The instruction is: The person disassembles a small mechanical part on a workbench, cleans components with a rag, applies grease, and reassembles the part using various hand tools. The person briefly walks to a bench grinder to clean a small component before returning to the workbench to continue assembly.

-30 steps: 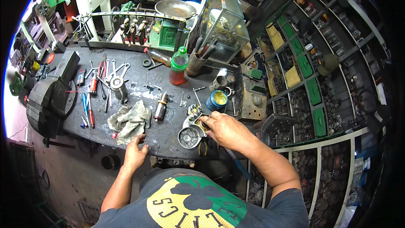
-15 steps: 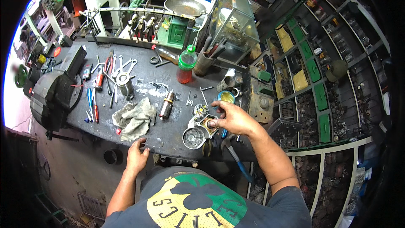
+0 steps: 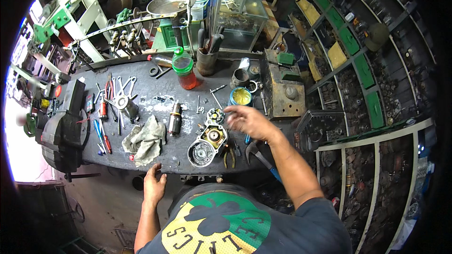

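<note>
My left hand rests near the bench's front edge, fingers apart and holding nothing visible. My right hand hovers just right of an open metal housing, its slightly blurred fingers loosely bent and apart. The housing has a round bowl and a brass-coloured centre, with a small round assembly behind it. A blue tub of pale yellow grease stands behind my right hand. Left of the housing lie a cylindrical metal part and a grey rag. Pliers and a hammer lie to the right.
A large vise, wrenches and screwdrivers occupy the bench's left. A green-capped bottle of red liquid and a tool cup stand at the back. A rusty metal box and shelving are on the right.
My right hand has lifted off the housing, exposing its centre. The camera's view has shifted slightly. My left hand stays near the bench edge.
</note>
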Demonstrator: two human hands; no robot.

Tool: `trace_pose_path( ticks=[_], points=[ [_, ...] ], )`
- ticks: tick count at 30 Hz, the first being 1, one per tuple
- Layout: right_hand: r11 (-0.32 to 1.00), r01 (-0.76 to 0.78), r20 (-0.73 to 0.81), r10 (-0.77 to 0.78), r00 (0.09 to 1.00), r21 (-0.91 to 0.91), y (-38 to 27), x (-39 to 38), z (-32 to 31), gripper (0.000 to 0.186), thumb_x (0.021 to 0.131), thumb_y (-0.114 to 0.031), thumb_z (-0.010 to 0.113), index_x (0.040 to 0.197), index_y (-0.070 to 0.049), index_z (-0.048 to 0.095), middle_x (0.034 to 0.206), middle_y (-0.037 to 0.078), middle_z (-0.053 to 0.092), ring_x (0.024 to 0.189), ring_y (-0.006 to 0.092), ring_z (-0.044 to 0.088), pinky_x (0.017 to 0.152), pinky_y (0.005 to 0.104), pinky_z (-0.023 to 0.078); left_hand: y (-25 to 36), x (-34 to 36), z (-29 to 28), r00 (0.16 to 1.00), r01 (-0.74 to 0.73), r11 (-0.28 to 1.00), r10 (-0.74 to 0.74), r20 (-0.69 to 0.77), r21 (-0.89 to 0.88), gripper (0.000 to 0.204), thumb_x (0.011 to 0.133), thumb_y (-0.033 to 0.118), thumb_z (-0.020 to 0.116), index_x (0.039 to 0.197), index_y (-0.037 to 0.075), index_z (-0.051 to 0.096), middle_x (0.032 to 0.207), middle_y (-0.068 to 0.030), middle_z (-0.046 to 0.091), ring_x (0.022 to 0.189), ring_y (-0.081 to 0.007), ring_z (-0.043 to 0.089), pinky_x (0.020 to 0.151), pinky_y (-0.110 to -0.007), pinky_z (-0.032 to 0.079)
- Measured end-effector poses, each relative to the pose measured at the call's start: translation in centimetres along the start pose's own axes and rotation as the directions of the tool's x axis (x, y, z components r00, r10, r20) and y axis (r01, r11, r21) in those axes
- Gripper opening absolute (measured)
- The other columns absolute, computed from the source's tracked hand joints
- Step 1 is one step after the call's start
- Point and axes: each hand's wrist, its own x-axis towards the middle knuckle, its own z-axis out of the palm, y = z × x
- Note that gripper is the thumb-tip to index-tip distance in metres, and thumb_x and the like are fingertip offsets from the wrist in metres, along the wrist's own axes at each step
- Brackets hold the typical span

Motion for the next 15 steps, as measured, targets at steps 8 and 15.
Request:
trace_pose_path(
  ticks=[8, 15],
  points=[
    [0.875, -0.373, -0.399, 0.237, 0.886, -0.31, 15.1, -6.6, 3.3, 0.025, 0.102, -0.014, 0.081, 0.124, -0.001, 0.079, 0.108, 0.015, 0.083, 0.1, 0.0229, 0.08, 0.089, 0.0382, 0.062, 3.3, -3.7, -0.6, 0.997, 0.076, 0.983, -0.074, -0.019, 0.164, 0.055, 0.094, 0.005, 0.08, 0.147, -0.001, 0.065, 0.149, -0.0236, 0.067, 0.139, -0.0406, 0.066, 0.118, -0.046, 0.054],
    [0.852, -0.214, -0.356, 0.035, 0.934, -0.477, 12.9, -5.5, 3.8, 0.029, 0.099, -0.01, 0.078, 0.127, -0.002, 0.078, 0.109, 0.024, 0.08, 0.103, 0.0401, 0.078, 0.091, 0.0482, 0.062, 4.3, 2.1, 0.6, 0.994, -0.011, 0.936, 0.049, -0.099, 0.353, 0.057, 0.095, 0.01, 0.08, 0.15, 0.007, 0.065, 0.172, -0.0248, 0.044, 0.157, -0.0458, 0.045, 0.129, -0.051, 0.041]
  ],
)
